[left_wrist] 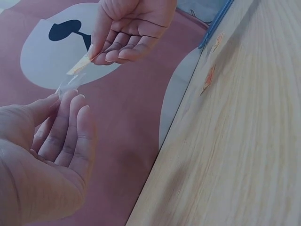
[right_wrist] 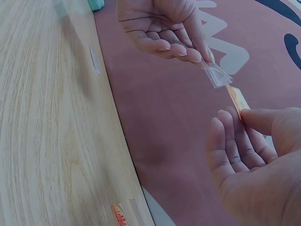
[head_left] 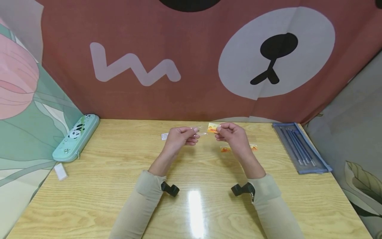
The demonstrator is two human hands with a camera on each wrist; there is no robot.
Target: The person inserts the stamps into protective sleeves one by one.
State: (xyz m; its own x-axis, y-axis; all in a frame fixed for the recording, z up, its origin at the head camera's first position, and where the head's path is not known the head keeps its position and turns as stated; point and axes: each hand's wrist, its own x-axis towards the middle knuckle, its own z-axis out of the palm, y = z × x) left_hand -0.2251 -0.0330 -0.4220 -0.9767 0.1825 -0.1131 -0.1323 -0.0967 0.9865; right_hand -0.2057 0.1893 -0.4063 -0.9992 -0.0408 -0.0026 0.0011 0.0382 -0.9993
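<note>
My left hand (head_left: 182, 137) pinches a small clear plastic sleeve (right_wrist: 217, 76) between thumb and fingertip, held above the table. Facing it, my right hand (head_left: 234, 136) pinches a small yellow and orange card (head_left: 213, 127) by one edge. In the right wrist view the card's far end is right at the sleeve's corner; whether they touch I cannot tell. The other fingers of both hands are loosely curled. Below the right hand lies a clear strip with orange print (head_left: 225, 148), partly hidden by the wrist. Behind the left hand, a small white piece (head_left: 164, 136) rests on the table.
A mint pencil case with pandas (head_left: 76, 137) stands at the table's left edge, with a white block (head_left: 61, 171) in front of it. At the right lies a blue see-through pouch (head_left: 301, 147) holding several pens. A printed brown cloth (head_left: 197, 96) hangs along the table's back.
</note>
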